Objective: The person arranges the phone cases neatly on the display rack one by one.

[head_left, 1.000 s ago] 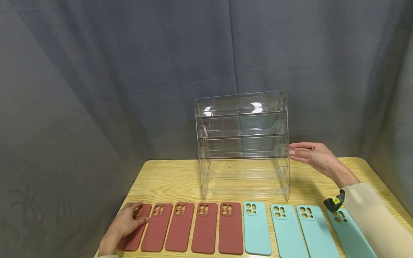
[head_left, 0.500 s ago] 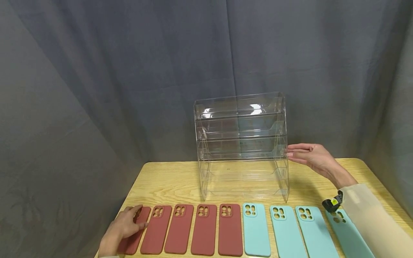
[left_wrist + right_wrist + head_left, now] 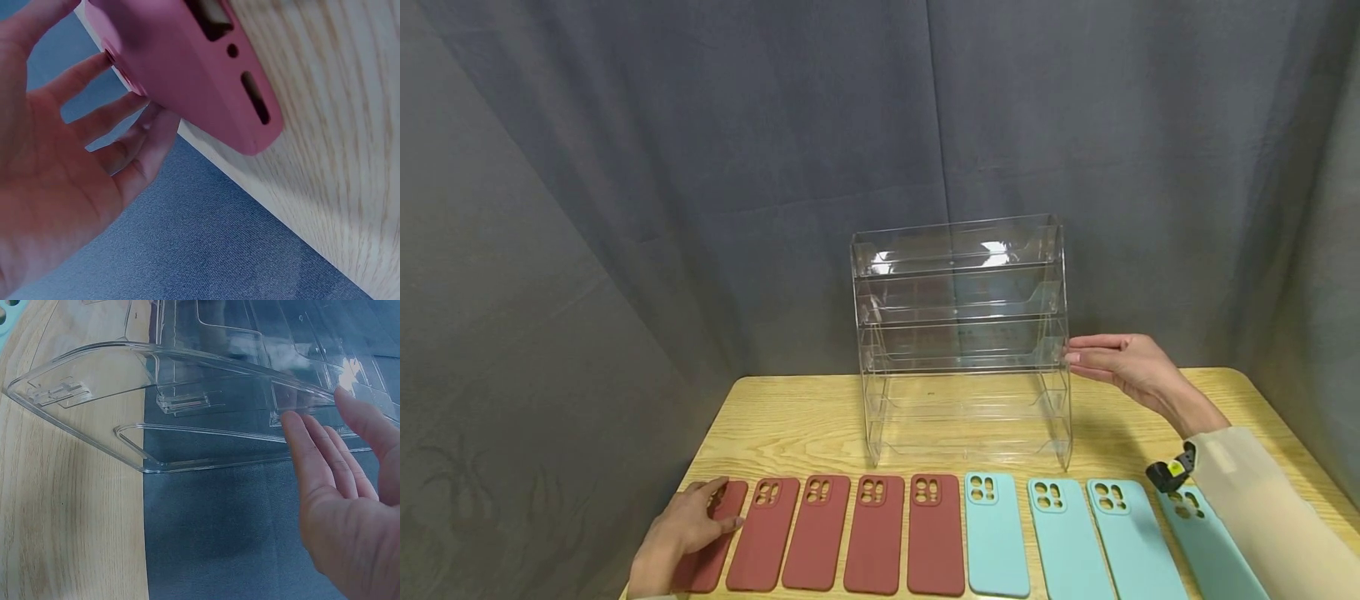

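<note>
At the left end of a row, my left hand (image 3: 688,525) spans a dark red phone case (image 3: 718,542), thumb at its right edge, fingers along the other side. The left wrist view shows fingertips against the edge of this phone case (image 3: 187,75), beside the table edge; the thumb runs out of frame. My right hand (image 3: 1131,367) reaches the right side of a clear, tiered acrylic display rack (image 3: 962,362), fingers extended. Up close, the fingertips of the right hand (image 3: 350,506) meet the clear side panel (image 3: 206,406), thumb near its sloping edge.
Several more red phone cases (image 3: 874,533) lie along the table's front, followed by several mint-green cases (image 3: 997,533). The rightmost green case (image 3: 1213,542) is partly under my right sleeve (image 3: 1270,500). Wooden table (image 3: 790,417) surrounds the rack; a grey curtain (image 3: 760,167) hangs behind.
The head view has shifted slightly. Both hands stay in nearly the same places, and the rack and phone cases keep their arrangement.
</note>
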